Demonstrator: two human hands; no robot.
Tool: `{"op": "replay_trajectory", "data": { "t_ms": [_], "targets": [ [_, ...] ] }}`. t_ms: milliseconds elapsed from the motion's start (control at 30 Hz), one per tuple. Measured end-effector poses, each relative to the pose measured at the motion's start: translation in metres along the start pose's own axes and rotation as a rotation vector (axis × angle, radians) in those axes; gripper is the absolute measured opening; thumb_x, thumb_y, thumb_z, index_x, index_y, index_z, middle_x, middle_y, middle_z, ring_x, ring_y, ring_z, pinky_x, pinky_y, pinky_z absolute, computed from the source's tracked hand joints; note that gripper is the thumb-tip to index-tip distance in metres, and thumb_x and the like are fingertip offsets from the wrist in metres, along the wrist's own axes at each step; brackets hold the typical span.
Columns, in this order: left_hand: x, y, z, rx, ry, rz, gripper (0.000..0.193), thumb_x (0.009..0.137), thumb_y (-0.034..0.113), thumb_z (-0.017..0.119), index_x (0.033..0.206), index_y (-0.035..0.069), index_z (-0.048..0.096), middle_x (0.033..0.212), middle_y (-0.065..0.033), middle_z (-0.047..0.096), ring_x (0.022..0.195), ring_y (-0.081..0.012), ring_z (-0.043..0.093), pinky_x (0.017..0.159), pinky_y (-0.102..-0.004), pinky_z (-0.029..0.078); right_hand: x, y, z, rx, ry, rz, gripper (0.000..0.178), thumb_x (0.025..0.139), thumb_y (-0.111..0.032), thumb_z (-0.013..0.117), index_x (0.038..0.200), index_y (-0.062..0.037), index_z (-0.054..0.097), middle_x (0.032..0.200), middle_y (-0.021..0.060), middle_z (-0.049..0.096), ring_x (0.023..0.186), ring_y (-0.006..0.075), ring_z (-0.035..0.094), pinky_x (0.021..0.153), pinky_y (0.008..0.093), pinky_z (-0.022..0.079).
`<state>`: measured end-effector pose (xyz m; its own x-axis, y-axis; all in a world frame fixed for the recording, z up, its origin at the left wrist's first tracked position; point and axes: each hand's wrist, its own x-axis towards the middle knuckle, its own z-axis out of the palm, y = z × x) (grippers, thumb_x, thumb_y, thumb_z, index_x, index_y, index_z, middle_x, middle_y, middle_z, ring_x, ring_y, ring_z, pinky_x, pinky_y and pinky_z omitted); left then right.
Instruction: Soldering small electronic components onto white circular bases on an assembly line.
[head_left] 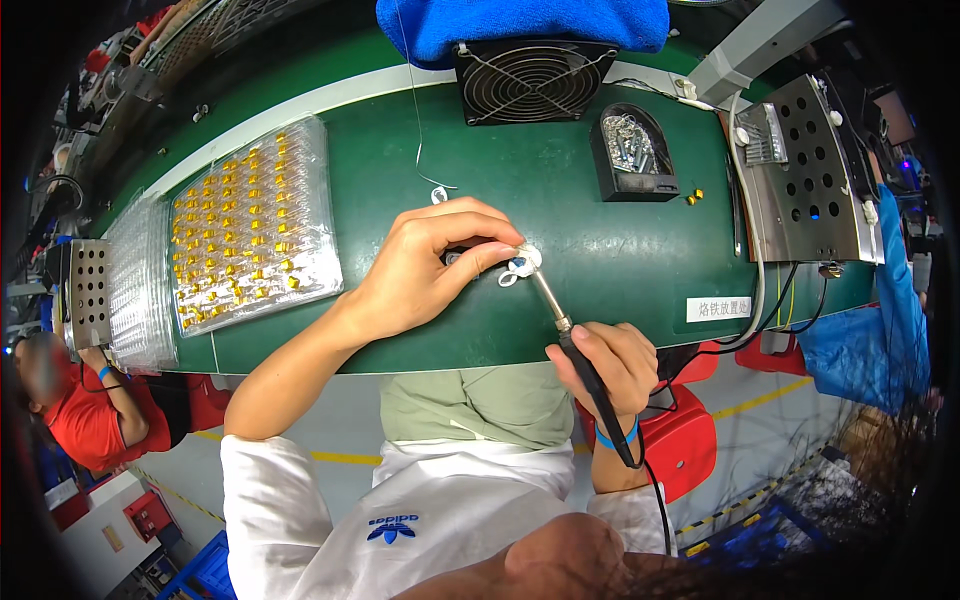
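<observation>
My left hand [430, 262] pinches a small white and blue part [524, 262] just above the green bench top [430, 170]. A thin wire [415, 110] runs from the back of the bench down to near my left fingers. My right hand [610, 362] grips a soldering iron [575, 345] by its black handle. Its metal tip touches the small part. The iron's cable trails down past my right wrist.
A clear tray of several small yellow parts [252, 228] lies at the left, with an empty clear tray [140, 285] beside it. A black fan [530, 80], a black bin of metal pieces [632, 150] and a perforated metal stand [805, 175] sit at the back. Another person in red [85, 415] sits at lower left.
</observation>
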<state>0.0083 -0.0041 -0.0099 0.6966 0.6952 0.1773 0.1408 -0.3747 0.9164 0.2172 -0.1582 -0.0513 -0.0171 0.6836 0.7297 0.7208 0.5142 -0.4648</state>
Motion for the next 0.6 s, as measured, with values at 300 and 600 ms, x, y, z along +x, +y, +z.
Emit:
{"op": "replay_trajectory", "data": {
  "t_ms": [300, 600],
  "targets": [
    [-0.001, 0.002, 0.004, -0.034, 0.035, 0.001, 0.014, 0.094, -0.001, 0.071, 0.107, -0.003, 0.073, 0.107, -0.0124, 0.072, 0.092, -0.0181, 0.071, 0.081, -0.0290, 0.059, -0.001, 0.001, 0.000, 0.008, 0.037, -0.001, 0.038, 0.073, -0.009, 0.090, 0.105, 0.0006, 0.071, 0.081, 0.0135, 0.071, 0.061, 0.0251, 0.066, 0.054, 0.0325, 0.051],
    [-0.004, 0.001, 0.010, -0.004, 0.046, 0.033, 0.026, 0.088, -0.005, 0.073, 0.113, -0.004, 0.070, 0.109, -0.0121, 0.072, 0.095, -0.0165, 0.071, 0.085, -0.0285, 0.058, -0.005, 0.000, -0.002, 0.034, 0.052, 0.053, 0.037, 0.074, -0.010, 0.090, 0.105, 0.0019, 0.072, 0.081, 0.0139, 0.071, 0.062, 0.0256, 0.068, 0.054, 0.0332, 0.052]
  ]
}}
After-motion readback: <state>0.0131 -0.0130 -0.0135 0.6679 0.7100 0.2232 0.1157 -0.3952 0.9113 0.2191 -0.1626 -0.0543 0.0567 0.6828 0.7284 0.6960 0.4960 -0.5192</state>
